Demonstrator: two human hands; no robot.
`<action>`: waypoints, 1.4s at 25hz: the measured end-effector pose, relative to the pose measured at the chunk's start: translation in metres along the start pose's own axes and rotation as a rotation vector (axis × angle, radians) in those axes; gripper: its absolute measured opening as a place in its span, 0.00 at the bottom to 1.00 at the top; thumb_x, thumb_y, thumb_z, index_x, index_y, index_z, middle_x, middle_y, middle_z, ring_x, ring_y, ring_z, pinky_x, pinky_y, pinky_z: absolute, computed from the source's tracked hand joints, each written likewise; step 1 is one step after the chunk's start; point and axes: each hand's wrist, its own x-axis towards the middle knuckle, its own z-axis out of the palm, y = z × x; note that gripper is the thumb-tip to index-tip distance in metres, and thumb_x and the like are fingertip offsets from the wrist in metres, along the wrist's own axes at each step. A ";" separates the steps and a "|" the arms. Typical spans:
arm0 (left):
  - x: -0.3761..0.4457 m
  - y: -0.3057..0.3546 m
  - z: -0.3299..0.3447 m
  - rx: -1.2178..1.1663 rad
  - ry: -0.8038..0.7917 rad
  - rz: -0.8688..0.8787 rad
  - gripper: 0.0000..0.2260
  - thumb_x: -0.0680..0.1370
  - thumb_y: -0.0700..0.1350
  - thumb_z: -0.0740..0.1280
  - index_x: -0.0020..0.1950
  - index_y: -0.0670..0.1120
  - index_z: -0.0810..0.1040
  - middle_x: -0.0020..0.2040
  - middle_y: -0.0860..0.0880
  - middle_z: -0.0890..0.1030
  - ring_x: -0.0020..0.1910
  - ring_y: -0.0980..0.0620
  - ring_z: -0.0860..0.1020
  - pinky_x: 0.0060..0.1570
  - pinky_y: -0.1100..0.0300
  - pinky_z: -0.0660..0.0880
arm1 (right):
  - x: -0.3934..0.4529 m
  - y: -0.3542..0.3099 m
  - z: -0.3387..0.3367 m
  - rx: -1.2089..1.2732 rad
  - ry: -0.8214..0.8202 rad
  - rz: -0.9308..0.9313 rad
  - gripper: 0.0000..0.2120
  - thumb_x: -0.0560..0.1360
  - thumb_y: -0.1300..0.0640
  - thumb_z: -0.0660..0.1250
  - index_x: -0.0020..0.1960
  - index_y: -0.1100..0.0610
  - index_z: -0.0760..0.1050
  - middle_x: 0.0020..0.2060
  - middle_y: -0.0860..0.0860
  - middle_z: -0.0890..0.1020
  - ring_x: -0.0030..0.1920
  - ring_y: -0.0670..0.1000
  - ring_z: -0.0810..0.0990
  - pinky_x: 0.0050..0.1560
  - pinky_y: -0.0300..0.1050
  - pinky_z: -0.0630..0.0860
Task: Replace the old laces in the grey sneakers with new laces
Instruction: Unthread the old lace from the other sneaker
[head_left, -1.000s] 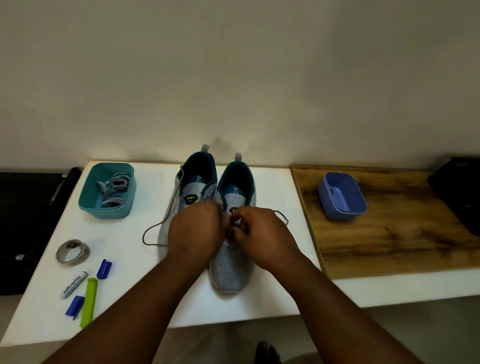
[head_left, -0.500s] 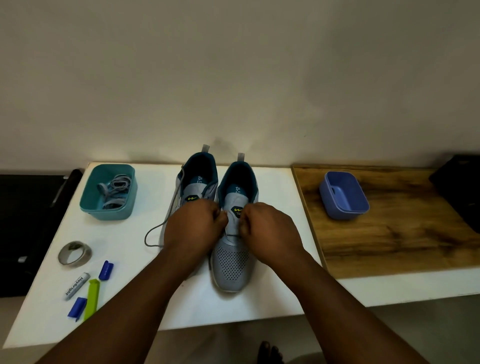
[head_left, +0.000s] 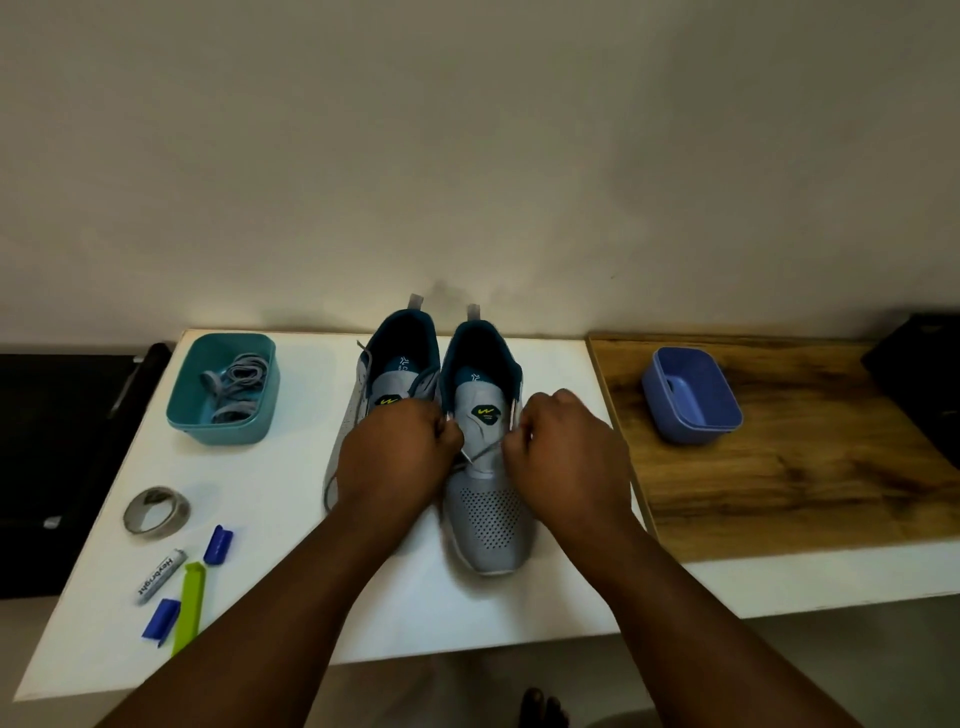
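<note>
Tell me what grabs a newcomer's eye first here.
Both hands, left and right, pinch a grey lace over the right-hand grey sneaker at the middle of the white table. Far left, a teal tub holds a bundle of laces; a blue tub sits on the wooden board at right.

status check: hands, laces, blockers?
Left hand and right hand each pinching the lace over the right-side sneaker. Teal tub holds grey laces. Nothing in the way.
</note>
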 end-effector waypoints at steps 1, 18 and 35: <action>0.000 0.000 0.001 -0.026 -0.001 -0.004 0.17 0.78 0.54 0.64 0.31 0.48 0.72 0.28 0.50 0.73 0.30 0.52 0.73 0.29 0.60 0.61 | -0.001 0.002 -0.002 0.000 0.035 0.016 0.10 0.80 0.46 0.61 0.54 0.51 0.76 0.48 0.49 0.76 0.39 0.50 0.78 0.33 0.42 0.61; -0.001 -0.006 0.010 -0.160 -0.076 -0.005 0.17 0.77 0.52 0.65 0.30 0.47 0.74 0.27 0.49 0.74 0.29 0.50 0.75 0.32 0.58 0.68 | -0.001 -0.006 0.020 0.199 -0.371 -0.252 0.07 0.78 0.48 0.68 0.51 0.50 0.81 0.47 0.48 0.77 0.47 0.53 0.79 0.43 0.48 0.75; -0.003 -0.002 0.009 -0.103 -0.042 0.029 0.18 0.79 0.53 0.64 0.31 0.47 0.76 0.27 0.49 0.75 0.29 0.52 0.76 0.32 0.55 0.75 | 0.003 0.000 0.017 -0.018 -0.326 -0.409 0.09 0.79 0.47 0.68 0.57 0.45 0.84 0.50 0.47 0.75 0.48 0.52 0.79 0.41 0.42 0.69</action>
